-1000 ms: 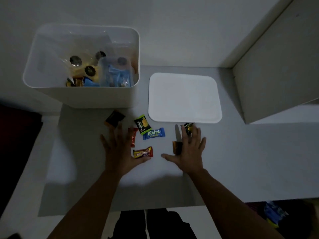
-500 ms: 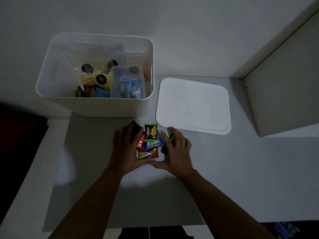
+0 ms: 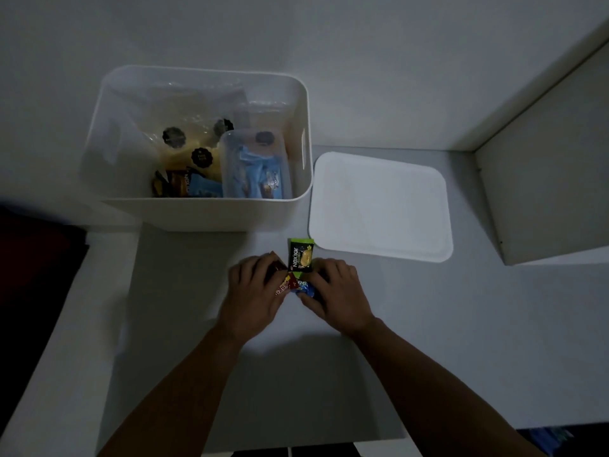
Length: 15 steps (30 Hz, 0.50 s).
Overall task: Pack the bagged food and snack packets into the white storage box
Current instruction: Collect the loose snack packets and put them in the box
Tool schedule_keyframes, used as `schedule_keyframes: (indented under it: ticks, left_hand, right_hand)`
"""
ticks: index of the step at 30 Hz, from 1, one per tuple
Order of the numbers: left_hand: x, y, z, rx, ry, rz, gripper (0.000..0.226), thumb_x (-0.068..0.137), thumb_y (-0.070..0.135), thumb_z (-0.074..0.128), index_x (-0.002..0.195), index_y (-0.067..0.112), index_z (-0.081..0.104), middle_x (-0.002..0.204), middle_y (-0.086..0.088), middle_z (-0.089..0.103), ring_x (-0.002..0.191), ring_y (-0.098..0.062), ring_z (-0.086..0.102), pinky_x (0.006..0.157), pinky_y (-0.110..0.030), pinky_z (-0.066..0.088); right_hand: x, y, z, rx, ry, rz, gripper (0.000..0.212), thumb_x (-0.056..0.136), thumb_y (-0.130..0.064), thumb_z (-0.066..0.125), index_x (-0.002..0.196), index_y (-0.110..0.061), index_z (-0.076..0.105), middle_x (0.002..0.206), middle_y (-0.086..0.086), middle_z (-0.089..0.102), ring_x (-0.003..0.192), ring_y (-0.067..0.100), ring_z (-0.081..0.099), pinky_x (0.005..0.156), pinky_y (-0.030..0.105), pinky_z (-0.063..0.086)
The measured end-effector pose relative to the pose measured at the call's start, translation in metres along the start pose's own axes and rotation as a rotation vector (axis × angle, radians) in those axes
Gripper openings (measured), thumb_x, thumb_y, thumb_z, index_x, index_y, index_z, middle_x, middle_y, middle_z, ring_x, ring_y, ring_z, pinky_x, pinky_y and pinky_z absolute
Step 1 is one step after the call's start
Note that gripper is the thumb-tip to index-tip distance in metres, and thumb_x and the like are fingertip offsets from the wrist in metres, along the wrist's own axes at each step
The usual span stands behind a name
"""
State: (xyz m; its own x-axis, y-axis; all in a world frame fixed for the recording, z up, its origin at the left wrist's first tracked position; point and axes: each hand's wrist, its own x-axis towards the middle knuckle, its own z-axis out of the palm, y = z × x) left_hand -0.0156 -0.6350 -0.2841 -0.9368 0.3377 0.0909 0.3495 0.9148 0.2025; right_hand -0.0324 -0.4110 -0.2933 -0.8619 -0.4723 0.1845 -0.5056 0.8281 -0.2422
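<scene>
Head view
Left hand (image 3: 252, 296): laid on the bench near the middle, its fingers (image 3: 253, 265) curled over the left side of a small heap of snack packets; a dark red packet (image 3: 278, 266) and a red-and-yellow packet (image 3: 284, 286) are pressed under them.
Right hand (image 3: 334, 291): set just beside the left, fingers bent round the right side of the same heap, with a blue packet (image 3: 306, 289) pinched under the thumb.
Green Nextar packet (image 3: 300, 257): seen at the far end of the heap, between the two hands, lying flat and touched by both.
Other packets: what lies under the palms is hidden, so the count cannot be told.
White storage box (image 3: 211, 212): stood at the far left of the bench, open at the top, well apart from the heap.
Box contents: clear bags of yellowish food with round black stickers (image 3: 197, 150) are seen at the back; a clear tub (image 3: 252, 166) holding pale blue wrappers is placed at the right; brown and blue packets (image 3: 188, 186) are tucked along the near wall.
White lid (image 3: 379, 206): laid flat on the bench just right of the box, beyond the right hand.
Bench (image 3: 461, 324): grey and dimly lit; detail is possibly lost in the dark at the near edge.
Cabinet side (image 3: 543, 192): seen at the far right.
</scene>
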Motion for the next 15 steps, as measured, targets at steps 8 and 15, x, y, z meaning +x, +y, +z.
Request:
schedule_keyframes:
  ticks: [8, 15]
  left_hand:
    - [0.015, -0.003, -0.012, -0.026, -0.074, 0.017, 0.03, 0.087, 0.029, 0.051, 0.115, 0.018, 0.057, 0.119, -0.004, 0.053, 0.1, -0.027, 0.051, 0.081, -0.04, 0.04]
    - [0.028, -0.002, -0.017, -0.385, -0.006, -0.233, 0.035, 0.087, 0.024, 0.049, 0.12, 0.018, 0.056, 0.119, -0.002, 0.049, 0.104, -0.023, 0.058, 0.081, -0.038, 0.055]
  right_hand:
    - [0.016, -0.007, -0.008, 0.05, -0.039, 0.033, 0.029, 0.08, -0.044, 0.07, 0.091, -0.018, 0.063, 0.089, -0.001, 0.062, 0.081, 0.016, 0.053, 0.047, 0.025, 0.036]
    - [-0.001, -0.014, -0.03, 0.325, -0.163, 0.407, 0.03, 0.086, -0.056, 0.068, 0.088, -0.034, 0.048, 0.073, -0.015, 0.057, 0.059, 0.004, 0.05, 0.052, 0.019, 0.037]
